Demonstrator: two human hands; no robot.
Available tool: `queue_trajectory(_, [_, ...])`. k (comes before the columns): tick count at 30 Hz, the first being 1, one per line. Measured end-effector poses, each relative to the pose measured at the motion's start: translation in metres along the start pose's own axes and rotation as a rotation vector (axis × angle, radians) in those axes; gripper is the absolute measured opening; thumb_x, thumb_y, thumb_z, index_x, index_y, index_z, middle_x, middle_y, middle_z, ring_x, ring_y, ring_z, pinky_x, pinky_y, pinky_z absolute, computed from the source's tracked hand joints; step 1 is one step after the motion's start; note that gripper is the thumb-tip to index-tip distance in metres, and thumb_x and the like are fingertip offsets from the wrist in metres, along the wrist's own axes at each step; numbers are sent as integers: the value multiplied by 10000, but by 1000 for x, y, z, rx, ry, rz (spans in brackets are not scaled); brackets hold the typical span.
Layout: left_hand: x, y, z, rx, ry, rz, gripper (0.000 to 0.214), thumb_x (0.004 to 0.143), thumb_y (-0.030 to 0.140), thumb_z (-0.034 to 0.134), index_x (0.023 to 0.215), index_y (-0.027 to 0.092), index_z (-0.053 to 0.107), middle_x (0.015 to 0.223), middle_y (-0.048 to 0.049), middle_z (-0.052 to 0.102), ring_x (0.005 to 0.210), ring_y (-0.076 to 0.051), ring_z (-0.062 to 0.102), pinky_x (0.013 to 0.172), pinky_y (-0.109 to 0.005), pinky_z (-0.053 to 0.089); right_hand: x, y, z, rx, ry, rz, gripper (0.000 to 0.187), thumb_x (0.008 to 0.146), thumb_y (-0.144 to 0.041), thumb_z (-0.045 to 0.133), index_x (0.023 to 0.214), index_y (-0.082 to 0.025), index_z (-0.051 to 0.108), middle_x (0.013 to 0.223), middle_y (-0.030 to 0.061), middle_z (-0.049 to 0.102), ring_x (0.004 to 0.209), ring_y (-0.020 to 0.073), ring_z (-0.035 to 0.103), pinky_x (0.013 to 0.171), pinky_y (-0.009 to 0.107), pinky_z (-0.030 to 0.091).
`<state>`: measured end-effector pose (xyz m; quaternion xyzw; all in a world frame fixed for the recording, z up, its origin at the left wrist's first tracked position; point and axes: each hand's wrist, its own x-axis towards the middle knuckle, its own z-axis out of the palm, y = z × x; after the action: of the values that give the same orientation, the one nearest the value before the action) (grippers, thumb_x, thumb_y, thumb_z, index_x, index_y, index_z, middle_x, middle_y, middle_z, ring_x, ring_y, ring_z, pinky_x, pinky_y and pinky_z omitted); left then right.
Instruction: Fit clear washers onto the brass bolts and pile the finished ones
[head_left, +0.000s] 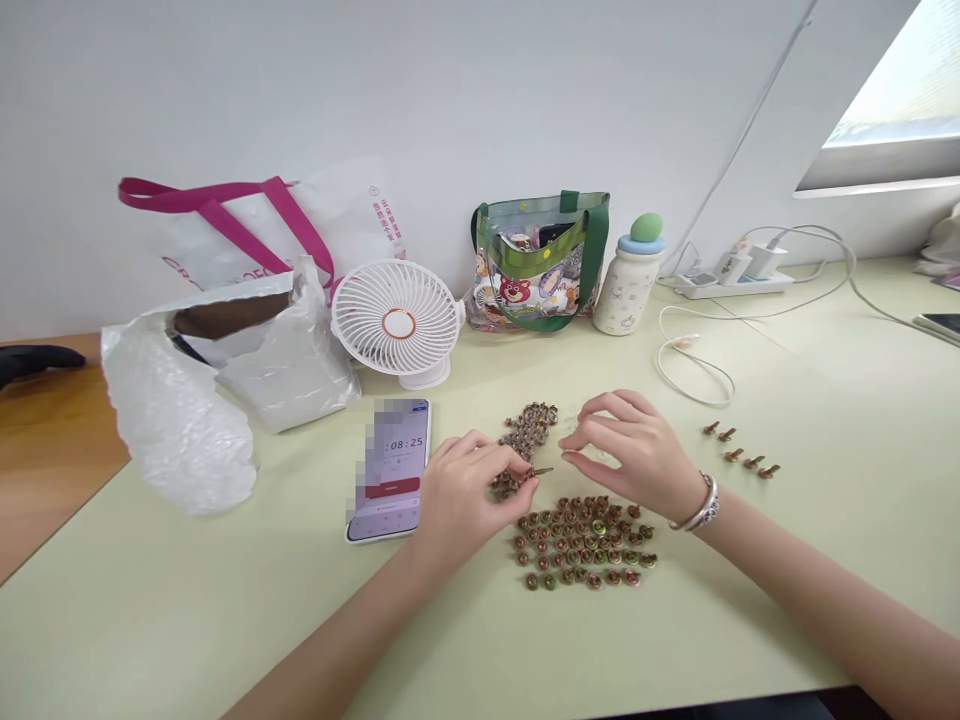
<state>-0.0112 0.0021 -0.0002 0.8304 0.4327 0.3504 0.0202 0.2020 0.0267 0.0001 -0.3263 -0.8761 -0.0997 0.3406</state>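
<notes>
My left hand (476, 482) pinches a brass-coloured screw (541, 471) between thumb and fingertips, its shank pointing right. Just right of it, my right hand (637, 452) has its thumb and index fingertips drawn together; anything between them is too small to make out. Small clear pieces (600, 456) lie on the table behind and beneath the right fingers. A loose heap of screws (529, 428) spreads behind the left fingertips, partly hidden. In front of both hands, many screws with washers (574, 543) stand head down in rough rows.
Several separate screws (753, 462) lie to the right. A phone (386, 470) showing a timer rests by my left hand. Behind stand a bubble-wrap pouch (180, 430), a white fan (397, 325), a green-trimmed bag (536, 270), a bottle (628, 285) and a power strip (739, 285) with cables.
</notes>
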Motion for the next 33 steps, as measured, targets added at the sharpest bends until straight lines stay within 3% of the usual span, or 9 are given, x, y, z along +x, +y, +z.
queue_trajectory(6, [0, 1, -1, 25, -16, 22, 42, 718, 237, 617, 684, 219, 600, 661, 64, 647, 680, -126, 553, 659, -279, 396, -5, 32, -3, -128, -197, 188, 93, 826, -293, 557, 795, -213, 594, 782, 28, 662, 869, 206, 537, 787, 350, 354])
queue_trajectory(11, [0, 2, -2, 43, -6, 35, 47, 724, 237, 610, 683, 216, 601, 649, 61, 645, 676, -123, 555, 656, -277, 394, -10, 41, 2, -174, -251, 215, 81, 813, -286, 571, 796, -222, 618, 793, 35, 670, 892, 237, 522, 750, 371, 349])
queue_trajectory(17, [0, 2, -1, 43, 4, 48, 71, 745, 256, 603, 688, 215, 604, 647, 62, 650, 668, -126, 549, 665, -289, 394, -3, 13, 0, -23, -127, 215, 92, 829, -302, 562, 818, -231, 619, 785, 23, 662, 873, 206, 538, 815, 376, 355])
queue_trajectory(22, [-1, 0, 0, 38, -2, 52, 55, 745, 252, 615, 701, 220, 607, 657, 70, 651, 681, -119, 548, 671, -284, 391, 2, -14, -1, 298, -191, 159, 74, 828, -300, 565, 839, -239, 605, 795, 3, 656, 919, 188, 533, 842, 352, 366])
queue_trajectory(33, [2, -1, -3, 66, -1, 108, 65, 793, 274, 593, 763, 232, 634, 704, 51, 663, 751, -142, 541, 689, -285, 395, 3, -18, -3, 356, -67, 190, 56, 812, -255, 574, 774, -214, 564, 661, -17, 622, 727, 146, 541, 760, 317, 389])
